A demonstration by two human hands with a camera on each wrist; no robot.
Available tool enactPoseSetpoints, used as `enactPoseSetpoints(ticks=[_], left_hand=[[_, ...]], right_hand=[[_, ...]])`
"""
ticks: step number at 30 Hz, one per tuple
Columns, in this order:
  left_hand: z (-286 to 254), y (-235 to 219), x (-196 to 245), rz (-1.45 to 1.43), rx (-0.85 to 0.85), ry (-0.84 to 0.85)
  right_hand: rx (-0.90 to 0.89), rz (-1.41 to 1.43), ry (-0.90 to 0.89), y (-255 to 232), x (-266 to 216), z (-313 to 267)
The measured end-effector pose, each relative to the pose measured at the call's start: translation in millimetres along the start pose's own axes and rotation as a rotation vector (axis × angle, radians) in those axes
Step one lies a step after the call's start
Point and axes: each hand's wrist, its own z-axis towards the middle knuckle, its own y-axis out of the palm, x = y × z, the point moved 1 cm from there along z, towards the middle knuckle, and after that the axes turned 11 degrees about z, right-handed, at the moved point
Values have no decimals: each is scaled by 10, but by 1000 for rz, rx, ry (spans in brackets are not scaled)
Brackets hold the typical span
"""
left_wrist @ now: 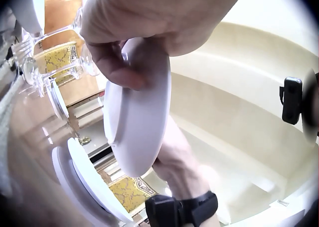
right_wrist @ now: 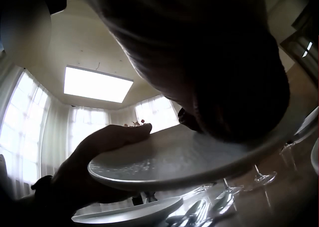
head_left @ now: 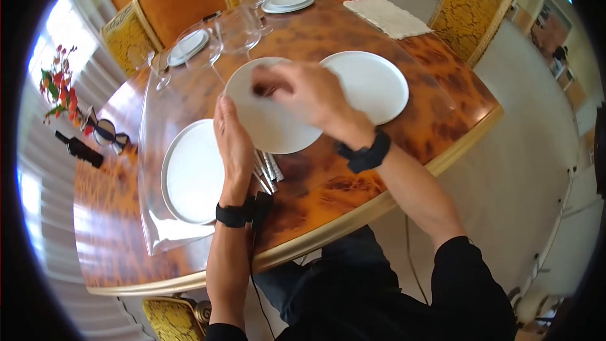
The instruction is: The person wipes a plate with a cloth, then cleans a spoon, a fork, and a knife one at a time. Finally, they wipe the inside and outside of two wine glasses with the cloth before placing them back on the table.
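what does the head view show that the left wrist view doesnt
Only the head view shows the cutlery lying on the table under the raised plate, the folded cloth at the far end, the flowers and the yellow chairs around the table.

Only the left wrist view shows the underside of the left hand, with its thumb curled over the plate's rim, and the ceiling behind.

Both show the raised white plate held by the left hand and the right hand, other plates on the table, and wine glasses.
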Motion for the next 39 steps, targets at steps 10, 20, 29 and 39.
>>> enactPoseSetpoints(ticks=[10,20,29,39], left_hand=[[116,203,-112,-103,-30,-215],[310,1724,-559,30,-405,-298],[313,1626,-370,681,-392,-110],[3,838,106,829,-199,318]], right_hand=[[229,144,261,-1252,-31,-786],[487,229,213,-1891,60,-941],[434,321,282,-1789,261,-998],[277,357,299,-1410,204,-888]])
